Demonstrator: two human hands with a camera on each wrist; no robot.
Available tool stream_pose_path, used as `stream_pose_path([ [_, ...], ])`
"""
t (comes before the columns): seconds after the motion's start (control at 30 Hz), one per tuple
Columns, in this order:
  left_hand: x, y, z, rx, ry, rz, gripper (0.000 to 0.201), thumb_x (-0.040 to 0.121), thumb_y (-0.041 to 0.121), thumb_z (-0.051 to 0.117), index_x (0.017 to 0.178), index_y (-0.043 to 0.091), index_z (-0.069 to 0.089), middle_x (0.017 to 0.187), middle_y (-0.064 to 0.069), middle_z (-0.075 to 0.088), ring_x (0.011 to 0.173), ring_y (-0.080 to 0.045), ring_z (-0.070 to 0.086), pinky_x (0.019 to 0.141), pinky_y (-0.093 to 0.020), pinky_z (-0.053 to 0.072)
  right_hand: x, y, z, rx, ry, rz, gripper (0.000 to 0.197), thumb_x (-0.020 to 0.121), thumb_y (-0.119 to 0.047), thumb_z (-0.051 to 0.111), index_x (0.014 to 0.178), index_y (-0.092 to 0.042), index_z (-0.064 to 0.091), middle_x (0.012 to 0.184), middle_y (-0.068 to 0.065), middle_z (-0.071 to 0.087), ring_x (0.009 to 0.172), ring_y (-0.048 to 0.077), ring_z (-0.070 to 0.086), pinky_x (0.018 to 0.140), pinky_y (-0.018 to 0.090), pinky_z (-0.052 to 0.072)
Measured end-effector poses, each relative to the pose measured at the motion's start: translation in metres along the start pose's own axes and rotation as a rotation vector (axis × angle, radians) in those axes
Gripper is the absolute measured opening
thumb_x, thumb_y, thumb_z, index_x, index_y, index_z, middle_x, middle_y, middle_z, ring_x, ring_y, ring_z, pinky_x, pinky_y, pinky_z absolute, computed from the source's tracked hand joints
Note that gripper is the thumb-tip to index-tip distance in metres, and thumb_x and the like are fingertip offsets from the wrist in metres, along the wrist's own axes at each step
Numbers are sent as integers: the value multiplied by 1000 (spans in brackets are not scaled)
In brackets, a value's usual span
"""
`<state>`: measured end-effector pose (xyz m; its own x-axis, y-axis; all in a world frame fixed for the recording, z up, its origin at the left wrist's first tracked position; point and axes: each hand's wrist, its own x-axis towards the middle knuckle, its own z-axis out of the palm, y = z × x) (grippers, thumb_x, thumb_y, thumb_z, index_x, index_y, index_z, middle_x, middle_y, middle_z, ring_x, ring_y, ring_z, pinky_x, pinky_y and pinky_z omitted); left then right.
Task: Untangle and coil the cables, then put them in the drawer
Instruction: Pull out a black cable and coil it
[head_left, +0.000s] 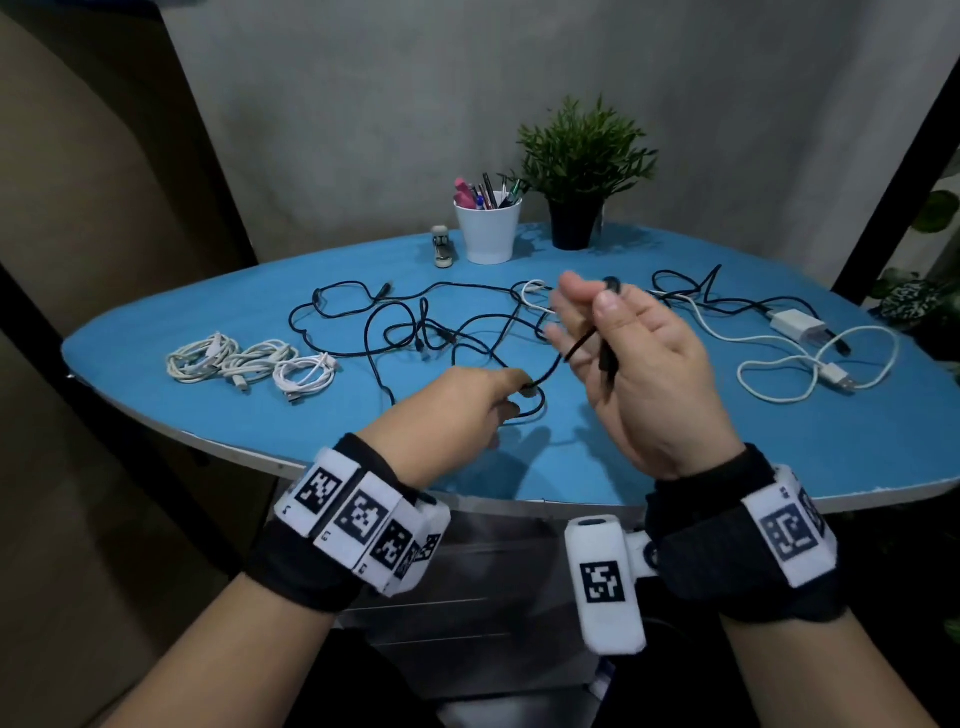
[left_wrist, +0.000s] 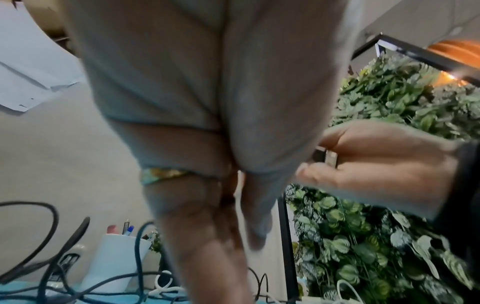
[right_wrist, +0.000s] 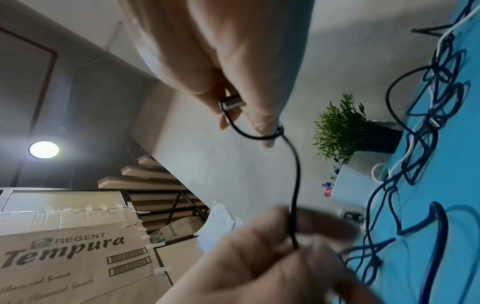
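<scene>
Black cable (head_left: 582, 343), centre frame above the table (head_left: 675, 441): we are pinching its plug end in the right hand (head_left: 639, 364) while the left hand (head_left: 457, 410) pinches the slack; we are advising even, untwisted loops.

I am reading "REGENT Tempura" on the side of a cardboard box (right_wrist: 70, 253); another box (right_wrist: 179, 227) behind is showing "JUMBO".
</scene>
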<state>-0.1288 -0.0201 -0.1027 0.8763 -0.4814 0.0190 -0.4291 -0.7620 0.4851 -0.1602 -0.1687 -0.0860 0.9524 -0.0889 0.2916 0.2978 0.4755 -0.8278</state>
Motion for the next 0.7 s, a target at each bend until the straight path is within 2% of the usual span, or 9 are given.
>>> stream_pose_path([
  [0.1, -13, -7, -7, 68, -43, 10, 15, 97, 19, 45, 97, 18, 60, 91, -1, 64, 69, -9, 68, 71, -36, 56, 8, -4, -8, -110, 72, -145, 21, 99, -12, 41, 90, -16, 60, 100, 12, 66, 90, 11, 49, 82, 20, 39],
  [0.2, -21, -8, -15, 44, -61, 2, 15, 97, 21, 47, 90, 17, 60, 87, 2, 64, 70, -6, 67, 74, -36, 56, 10, -6, -13, -554, 50, -264, 18, 97, -14, 42, 100, -15, 60, 99, -10, 62, 104, -4, 56, 78, 13, 39],
  [0.23, -23, -5, -20, 45, -29, 23, 15, 97, 23, 47, 90, 17, 60, 86, 3, 65, 71, -5, 66, 75, -35, 56, 9, -5, -13, -718, 23, -284, 18, 98, -13, 42, 103, -13, 59, 103, -14, 60, 118, -5, 46, 78, 11, 40],
  [0.3, -26, 0, -32, 40, 78, 96, 12, 95, 25, 50, 90, 22, 61, 82, 7, 64, 74, -2, 62, 75, -28, 52, 8, -4, -13, -987, -46, -285, 18, 98, -12, 42, 105, -9, 58, 97, -16, 55, 110, -12, 45, 75, 0, 35],
  [0.37, -25, 5, -46, 48, 206, 192, 11, 94, 25, 53, 92, 23, 63, 80, 12, 60, 77, -4, 58, 74, -20, 46, 8, -3, -12, -1128, -130, -229, 17, 98, -13, 41, 104, -8, 56, 85, -16, 54, 81, -15, 52, 61, 2, 33],
  [0.47, -11, 4, -63, 107, 382, 323, 11, 92, 22, 56, 95, 16, 65, 79, 15, 51, 79, -8, 49, 73, -9, 35, 8, -2, -5, -1099, -195, -131, 20, 100, -19, 38, 101, -7, 54, 80, -5, 64, 55, -12, 51, 52, 9, 34],
  [0.53, 3, 0, -70, 113, 455, 370, 12, 91, 22, 59, 95, 14, 66, 82, 10, 51, 81, -10, 49, 75, -14, 36, 9, -2, 0, -1036, -210, -99, 31, 100, -29, 36, 98, -4, 55, 69, -1, 61, 50, -2, 51, 54, 15, 36],
  [0.63, 21, -5, -70, 124, 461, 393, 14, 89, 24, 61, 97, 13, 67, 91, 1, 56, 86, -12, 51, 80, -20, 38, 13, 0, 0, -971, -279, -25, 38, 96, -38, 43, 85, -6, 59, 53, 0, 47, 46, 11, 47, 54, 29, 40],
  [0.7, 28, -8, -67, 142, 421, 395, 18, 91, 24, 59, 102, 13, 67, 94, -2, 59, 89, -14, 54, 81, -19, 37, 17, 0, -2, -842, -290, 31, 35, 97, -32, 44, 73, -10, 57, 45, -3, 39, 41, 14, 39, 51, 31, 36],
])
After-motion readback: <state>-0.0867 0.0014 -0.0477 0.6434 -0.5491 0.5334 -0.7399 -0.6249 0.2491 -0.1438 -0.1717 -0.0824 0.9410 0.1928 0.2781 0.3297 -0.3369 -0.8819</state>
